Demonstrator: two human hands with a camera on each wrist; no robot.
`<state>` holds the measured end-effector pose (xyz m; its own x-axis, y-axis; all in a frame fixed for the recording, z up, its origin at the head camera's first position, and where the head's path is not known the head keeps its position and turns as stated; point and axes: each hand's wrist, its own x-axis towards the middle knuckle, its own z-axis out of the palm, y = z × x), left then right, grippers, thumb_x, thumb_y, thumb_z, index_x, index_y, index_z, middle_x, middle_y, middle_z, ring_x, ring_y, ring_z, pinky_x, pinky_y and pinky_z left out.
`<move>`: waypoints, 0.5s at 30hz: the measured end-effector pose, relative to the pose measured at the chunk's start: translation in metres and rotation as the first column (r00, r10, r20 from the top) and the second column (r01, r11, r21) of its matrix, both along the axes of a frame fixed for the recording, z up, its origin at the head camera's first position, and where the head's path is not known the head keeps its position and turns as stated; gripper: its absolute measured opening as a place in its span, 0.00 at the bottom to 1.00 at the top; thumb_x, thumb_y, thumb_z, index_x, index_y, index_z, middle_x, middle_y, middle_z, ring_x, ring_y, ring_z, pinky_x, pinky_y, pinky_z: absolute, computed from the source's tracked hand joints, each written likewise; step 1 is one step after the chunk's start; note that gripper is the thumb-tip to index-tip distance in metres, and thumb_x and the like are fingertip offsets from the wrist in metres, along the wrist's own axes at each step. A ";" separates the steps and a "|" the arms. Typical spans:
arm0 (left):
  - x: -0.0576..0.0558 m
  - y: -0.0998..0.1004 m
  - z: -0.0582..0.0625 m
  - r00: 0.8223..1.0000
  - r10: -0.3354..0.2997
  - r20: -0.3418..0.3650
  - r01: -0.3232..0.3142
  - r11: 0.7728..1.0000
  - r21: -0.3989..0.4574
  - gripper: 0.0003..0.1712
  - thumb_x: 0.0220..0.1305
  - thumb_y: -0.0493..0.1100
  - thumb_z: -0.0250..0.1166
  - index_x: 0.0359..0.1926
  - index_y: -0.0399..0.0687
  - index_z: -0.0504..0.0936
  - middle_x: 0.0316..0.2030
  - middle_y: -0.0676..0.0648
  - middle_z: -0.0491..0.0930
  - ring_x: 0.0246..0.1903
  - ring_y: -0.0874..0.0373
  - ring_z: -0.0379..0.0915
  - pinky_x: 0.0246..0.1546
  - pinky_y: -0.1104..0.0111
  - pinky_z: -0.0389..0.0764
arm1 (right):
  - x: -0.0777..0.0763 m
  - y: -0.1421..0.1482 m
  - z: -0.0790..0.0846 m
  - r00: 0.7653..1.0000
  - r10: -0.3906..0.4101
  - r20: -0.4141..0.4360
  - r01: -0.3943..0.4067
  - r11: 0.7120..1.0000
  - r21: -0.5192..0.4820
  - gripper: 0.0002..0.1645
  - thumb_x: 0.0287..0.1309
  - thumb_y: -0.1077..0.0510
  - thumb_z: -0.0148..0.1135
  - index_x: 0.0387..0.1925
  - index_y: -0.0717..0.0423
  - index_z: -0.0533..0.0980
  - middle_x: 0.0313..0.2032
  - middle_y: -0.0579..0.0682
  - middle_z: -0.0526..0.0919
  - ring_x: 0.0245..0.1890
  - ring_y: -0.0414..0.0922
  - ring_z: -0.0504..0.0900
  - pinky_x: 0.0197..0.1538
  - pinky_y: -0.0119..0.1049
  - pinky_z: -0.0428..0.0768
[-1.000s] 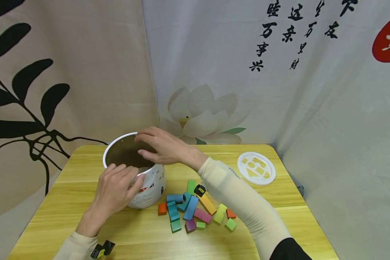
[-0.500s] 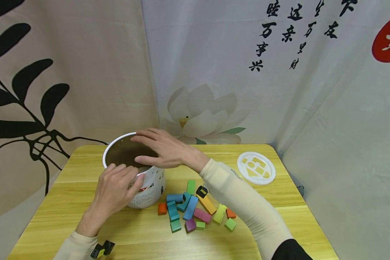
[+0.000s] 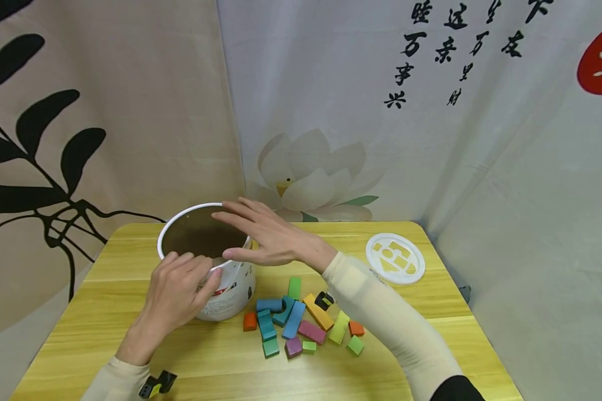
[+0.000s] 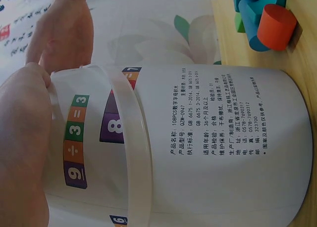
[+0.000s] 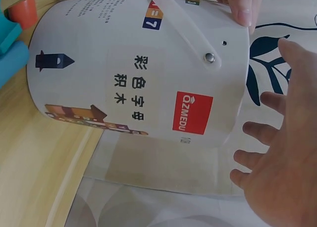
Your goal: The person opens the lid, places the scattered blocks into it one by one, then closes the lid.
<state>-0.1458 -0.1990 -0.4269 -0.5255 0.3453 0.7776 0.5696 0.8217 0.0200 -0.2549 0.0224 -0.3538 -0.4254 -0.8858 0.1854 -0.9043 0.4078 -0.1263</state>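
Head view, left hand (image 3: 180,287) grasping white bucket (image 3: 233,295), right hand (image 3: 271,236) near it, fingers spread, released; colourful blocks (image 3: 294,320) close by

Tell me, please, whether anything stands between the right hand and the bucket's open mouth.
Nothing visible does: the right hand is spread by the right edge of the bucket, the left hand grips the near edge, and the blocks lie aside on the table.

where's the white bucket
In the head view, the white bucket stands on the table left of centre, gripped on its near side by the left hand, coloured blocks to its right.
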 end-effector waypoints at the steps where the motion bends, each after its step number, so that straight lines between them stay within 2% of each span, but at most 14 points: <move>1: 0.000 0.000 0.000 1.000 0.001 -0.001 -0.001 1.000 -0.001 0.22 0.72 0.54 0.50 0.21 0.50 0.70 0.15 0.55 0.72 0.16 0.59 0.59 0.23 0.65 0.56 | 0.000 0.003 0.000 1.000 0.001 0.006 -0.001 1.000 -0.006 0.48 0.69 0.25 0.44 0.83 0.36 0.49 0.81 0.45 0.45 0.78 0.42 0.32 0.78 0.50 0.44; 7: 0.000 0.000 0.000 1.000 0.006 0.001 -0.006 1.000 -0.002 0.22 0.71 0.54 0.51 0.21 0.50 0.69 0.14 0.56 0.69 0.16 0.59 0.58 0.23 0.65 0.56 | 0.003 0.024 -0.004 1.000 0.016 -0.003 -0.016 0.998 -0.062 0.49 0.69 0.28 0.48 0.83 0.39 0.49 0.81 0.44 0.43 0.78 0.42 0.33 0.78 0.50 0.46; 15: 0.001 0.001 0.001 1.000 0.004 0.011 -0.004 1.000 0.011 0.21 0.70 0.54 0.52 0.21 0.51 0.69 0.15 0.55 0.73 0.17 0.59 0.60 0.24 0.64 0.57 | 0.008 0.057 -0.015 1.000 0.018 0.011 -0.017 0.991 -0.136 0.51 0.68 0.30 0.52 0.83 0.45 0.50 0.81 0.44 0.45 0.78 0.44 0.35 0.77 0.55 0.47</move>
